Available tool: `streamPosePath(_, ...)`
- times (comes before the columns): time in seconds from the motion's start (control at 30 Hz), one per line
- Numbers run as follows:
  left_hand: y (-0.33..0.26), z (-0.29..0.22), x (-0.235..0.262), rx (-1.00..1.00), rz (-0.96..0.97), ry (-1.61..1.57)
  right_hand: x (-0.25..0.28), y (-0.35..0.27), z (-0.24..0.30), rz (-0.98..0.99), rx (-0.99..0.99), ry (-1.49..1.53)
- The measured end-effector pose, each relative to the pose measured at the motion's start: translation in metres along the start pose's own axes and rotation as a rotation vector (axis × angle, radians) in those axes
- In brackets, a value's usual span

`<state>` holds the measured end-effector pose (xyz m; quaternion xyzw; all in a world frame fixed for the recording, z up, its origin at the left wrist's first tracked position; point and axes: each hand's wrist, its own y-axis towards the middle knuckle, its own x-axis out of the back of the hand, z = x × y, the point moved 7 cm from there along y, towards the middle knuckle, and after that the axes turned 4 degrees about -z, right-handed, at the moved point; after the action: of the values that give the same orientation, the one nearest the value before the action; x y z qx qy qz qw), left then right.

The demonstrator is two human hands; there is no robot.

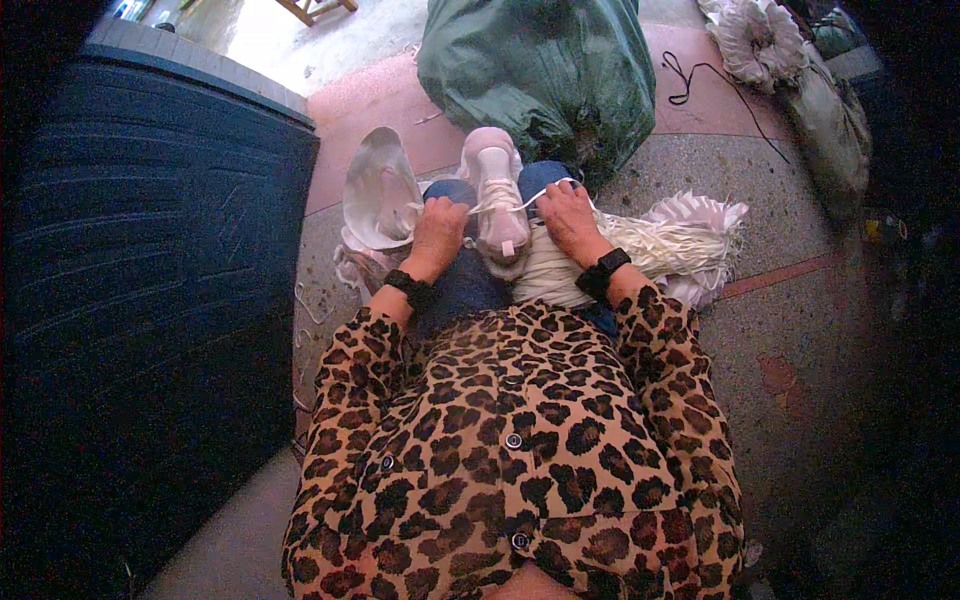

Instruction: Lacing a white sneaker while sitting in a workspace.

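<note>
A pale pink and white shoe (494, 190) rests on my lap between my knees, its toe pointing away from me and its heel tab nearest. White shoelace crosses its front. On the shoe's left, my left hand (440, 235) is closed in a pinch on one end of the lace. My right hand (570, 218) grips the other end, with a lace (541, 192) running from the shoe to its fingers. A thick bundle of cream laces (640, 245) lies over my right thigh and hangs out to the right. What the fingertips press together is partly hidden.
A large green sack (540, 70) stands just beyond my knees. White and pink shoe pieces (380, 190) sit left of my lap, near a dark blue door panel (160, 220). More bundled pieces (755, 45) lie on a sack at far right. A black cord (725, 80) trails over the floor.
</note>
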<state>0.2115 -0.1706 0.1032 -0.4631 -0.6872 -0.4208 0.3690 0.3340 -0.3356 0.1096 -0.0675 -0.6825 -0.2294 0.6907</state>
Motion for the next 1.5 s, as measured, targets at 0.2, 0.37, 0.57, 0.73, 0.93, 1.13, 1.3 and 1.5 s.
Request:
streamPosePath(0.2,0.003,0.027,0.002,0.079,0.018,-0.240,-0.007,0.001,-0.001,0.057,0.045,0.028)
streamPosePath(0.37,0.005,0.081,0.028,0.607,0.038,-0.823,-0.017,-0.003,-0.006,0.093,-0.032,0.154)
streamPosePath(0.57,0.046,0.183,0.181,0.751,-0.341,-1.755,-0.016,-0.001,0.003,0.101,-0.022,0.187)
streamPosePath(0.73,0.038,0.202,0.239,0.765,-0.438,-1.470,-0.013,0.007,0.010,0.099,0.014,0.144)
streamPosePath(0.93,-0.012,0.136,0.080,0.627,-0.039,-0.824,-0.006,0.014,0.018,0.093,0.103,0.103)
streamPosePath(1.13,-0.009,-0.062,0.020,0.007,0.027,-0.438,-0.015,0.011,0.017,0.134,0.086,0.081)
streamPosePath(1.3,-0.025,-0.095,-0.013,-0.275,0.356,0.007,-0.010,0.011,0.024,0.060,0.186,0.041)
streamPosePath(1.5,-0.028,-0.091,-0.019,-0.172,0.317,-0.184,-0.016,0.012,0.030,0.037,0.242,-0.027)
